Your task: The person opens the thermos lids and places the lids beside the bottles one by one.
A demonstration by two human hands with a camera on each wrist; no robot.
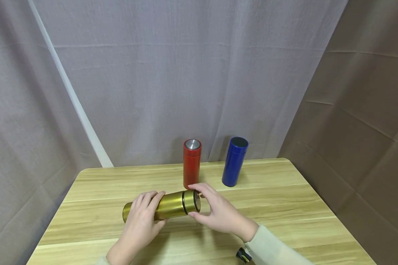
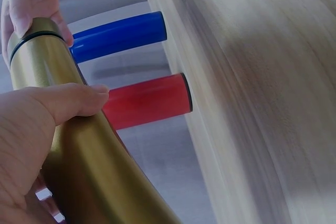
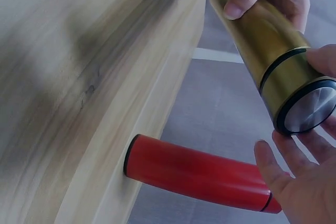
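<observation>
A gold thermos (image 1: pixel 171 206) is held tilted above the table. My left hand (image 1: pixel 140 219) grips its body, thumb on the near side. At the other end, my right hand (image 1: pixel 220 212) has its thumb and fingertips around the gold lid (image 3: pixel 293 88), which sits on the body with a black ring at the seam. The lid's silver top faces the right palm. Behind the lid end stands a red thermos (image 1: pixel 192 167) with a silver top. To its right, a blue thermos (image 1: pixel 234 163) with a dark top is also upright.
The light wood table (image 1: pixel 99 191) has its back edge just behind the red and blue thermoses. Grey curtains (image 1: pixel 159 92) hang behind it, and a brown curtain (image 1: pixel 358 147) hangs at the right. A small black object (image 1: pixel 243 254) shows by the right sleeve.
</observation>
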